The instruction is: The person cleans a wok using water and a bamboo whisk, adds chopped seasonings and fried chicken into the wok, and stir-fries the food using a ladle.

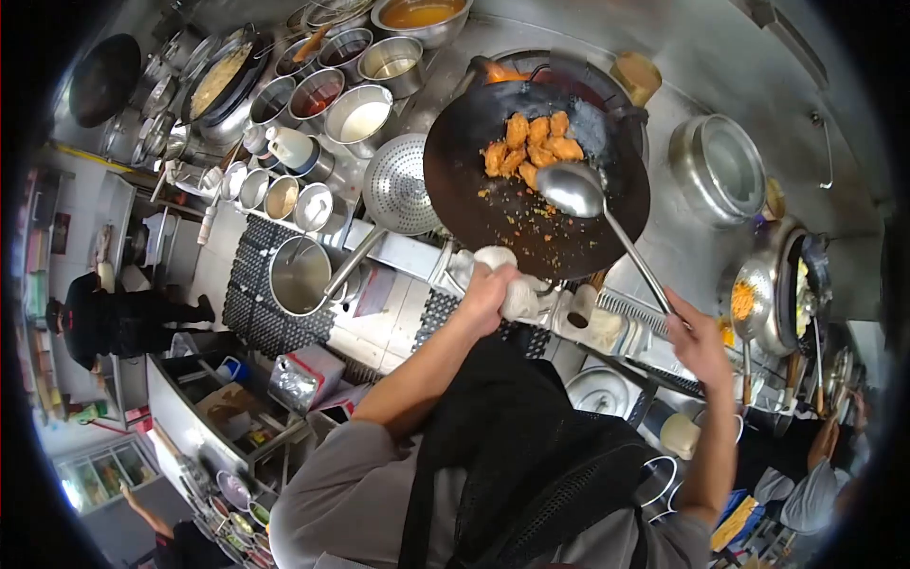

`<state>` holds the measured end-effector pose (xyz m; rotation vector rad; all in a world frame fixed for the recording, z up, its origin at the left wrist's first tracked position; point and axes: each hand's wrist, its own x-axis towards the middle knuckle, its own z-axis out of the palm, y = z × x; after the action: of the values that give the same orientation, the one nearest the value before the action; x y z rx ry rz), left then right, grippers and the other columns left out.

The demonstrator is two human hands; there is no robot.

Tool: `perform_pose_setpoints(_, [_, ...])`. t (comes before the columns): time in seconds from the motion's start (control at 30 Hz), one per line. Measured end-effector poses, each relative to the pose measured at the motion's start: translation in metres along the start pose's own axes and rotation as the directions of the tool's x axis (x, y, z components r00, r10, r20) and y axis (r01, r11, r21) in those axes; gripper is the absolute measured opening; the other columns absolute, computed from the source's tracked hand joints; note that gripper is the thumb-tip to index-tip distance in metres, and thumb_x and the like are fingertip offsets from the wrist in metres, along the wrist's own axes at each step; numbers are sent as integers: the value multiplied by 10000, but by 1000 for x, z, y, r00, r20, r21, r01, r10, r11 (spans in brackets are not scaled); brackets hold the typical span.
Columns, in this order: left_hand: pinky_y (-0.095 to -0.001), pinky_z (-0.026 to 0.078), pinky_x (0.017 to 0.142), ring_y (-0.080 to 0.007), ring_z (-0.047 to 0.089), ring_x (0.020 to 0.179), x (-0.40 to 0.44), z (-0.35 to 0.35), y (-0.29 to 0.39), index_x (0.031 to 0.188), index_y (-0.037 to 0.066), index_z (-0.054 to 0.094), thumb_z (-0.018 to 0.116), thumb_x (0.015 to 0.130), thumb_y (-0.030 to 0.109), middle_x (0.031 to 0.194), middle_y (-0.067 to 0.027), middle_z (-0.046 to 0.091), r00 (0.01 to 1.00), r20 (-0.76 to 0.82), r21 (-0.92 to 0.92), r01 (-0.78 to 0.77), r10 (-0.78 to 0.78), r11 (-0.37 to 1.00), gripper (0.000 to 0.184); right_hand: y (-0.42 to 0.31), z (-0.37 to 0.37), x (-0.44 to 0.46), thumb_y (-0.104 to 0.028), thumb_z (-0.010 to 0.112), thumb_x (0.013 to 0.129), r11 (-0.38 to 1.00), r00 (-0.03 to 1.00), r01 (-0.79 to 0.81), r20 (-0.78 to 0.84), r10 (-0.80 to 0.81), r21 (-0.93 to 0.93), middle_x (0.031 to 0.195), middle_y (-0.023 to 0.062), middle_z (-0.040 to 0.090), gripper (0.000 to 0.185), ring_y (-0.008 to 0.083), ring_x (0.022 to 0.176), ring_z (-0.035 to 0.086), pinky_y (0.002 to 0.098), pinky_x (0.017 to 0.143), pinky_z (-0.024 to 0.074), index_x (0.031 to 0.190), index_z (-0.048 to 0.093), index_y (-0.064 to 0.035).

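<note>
Left hand (pixel 485 298): one, bare; fingers curled in a grip, partly hidden. Left wrist (pixel 462 327): roughly in line with forearm. Left forearm (pixel 415 376): bare, slanting upward and inward across the head view. Left upper arm (pixel 355 465): in a short grey sleeve.

Right hand (pixel 699 339): one, bare; fingers wrapped in a grip; well apart from the left, slightly lower in view. Right wrist (pixel 718 381): angled inward. Right forearm (pixel 718 450): bare, nearly vertical in view. Torso (pixel 531 446): between both arms, black over grey.
</note>
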<state>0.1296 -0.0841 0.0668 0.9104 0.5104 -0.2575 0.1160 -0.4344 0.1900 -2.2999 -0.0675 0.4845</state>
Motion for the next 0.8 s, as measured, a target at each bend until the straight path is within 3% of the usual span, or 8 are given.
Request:
perform_pose_setpoints(0.07, [-452,610,825,-296,734,951,-13,9,6,1145,-90,625,560,913,-2,1088,-187,706,1000,-25,-48,11,-13,999,256,-44,-43,-27,-109,644,1004,919,885,-393,281,371,25,983,94,751,459,200,843,659,341,821,526,1455,575,-55])
perform_pose_setpoints(0.13, [-455,617,770,-319,738,864,11,18,18,1048,-73,632,581,921,22,1012,-199,710,980,84,-191,194,-181,962,166,-33,-39,-9,-124,650,998,989,966,-61,242,92,-133,944,144,738,453,205,797,657,365,773,521,1441,586,-55])
perform_pose_setpoints(0.27, [-422,610,717,-271,706,777,61,1,-65,1160,2,577,588,973,78,932,-140,689,998,-28,-36,-56,55,998,202,33,31,58,-105,663,969,900,928,358,-9,-372,-248,1109,311,680,459,393,959,719,428,849,530,1420,597,-53])
perform_pose_setpoints(0.37, [-379,534,1019,-221,605,1224,2,-51,-103,1367,47,454,590,968,34,1310,-80,591,991,41,62,-131,128,989,421,19,65,41,-84,666,961,946,991,92,-68,-119,-310,1151,301,678,465,468,998,671,442,878,531,1419,596,-57])
perform_pose_setpoints(0.47, [-411,601,863,-278,685,1064,-36,-34,-39,1348,-31,450,582,925,-1,1198,-174,630,997,31,26,77,-77,997,444,21,58,9,-82,676,958,936,953,264,-86,-290,-230,1114,295,691,471,462,970,688,431,869,539,1421,594,-67])
perform_pose_setpoints(0.53, [-424,612,784,-270,695,921,10,-30,-31,1189,-40,504,593,924,20,1031,-139,632,999,50,43,-10,8,999,285,-14,36,3,-106,663,977,989,995,79,69,-71,-126,1082,285,706,458,396,930,727,379,867,536,1429,593,-90])
perform_pose_setpoints(0.73, [-423,579,936,-282,653,1156,-58,-12,13,1370,-45,493,555,961,22,1203,-147,636,994,79,34,-74,71,997,419,-51,-34,-22,-133,677,963,979,961,132,262,-87,-158,1016,233,738,485,239,794,666,364,837,521,1437,592,-83])
perform_pose_setpoints(0.8, [-465,603,842,-299,697,1044,-43,-4,35,1271,-72,525,570,954,31,1141,-180,649,980,-22,-5,199,-199,980,336,-65,-40,-11,-112,667,963,977,959,38,282,22,-208,1072,254,729,487,293,826,692,387,839,522,1441,585,-73])
